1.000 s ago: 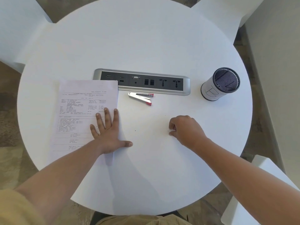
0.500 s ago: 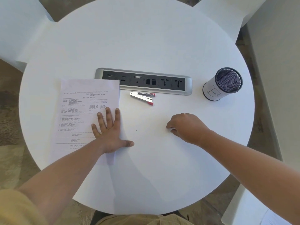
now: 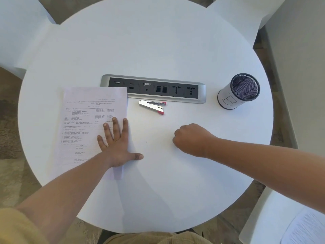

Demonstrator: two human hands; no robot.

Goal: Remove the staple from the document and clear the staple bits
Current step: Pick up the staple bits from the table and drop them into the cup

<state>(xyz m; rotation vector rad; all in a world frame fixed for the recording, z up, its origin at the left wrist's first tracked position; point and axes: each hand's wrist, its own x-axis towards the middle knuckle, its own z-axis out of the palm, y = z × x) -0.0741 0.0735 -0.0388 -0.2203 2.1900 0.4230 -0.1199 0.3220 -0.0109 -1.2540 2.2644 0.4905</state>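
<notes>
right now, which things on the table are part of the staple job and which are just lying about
Job:
document
staple remover
left hand, flat on the document
right hand, curled

Lying about:
socket strip
mesh pen cup

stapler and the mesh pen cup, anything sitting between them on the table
Nothing loose. In the head view the stretch from the stapler to the mesh pen cup is bare white table, apart from the right end of the built-in socket strip.

I see a silver socket strip (image 3: 153, 88) sunk in the round white table (image 3: 158, 41) beyond both hands, chairs (image 3: 21, 29) around, papers (image 3: 307, 228) lower right.
</notes>
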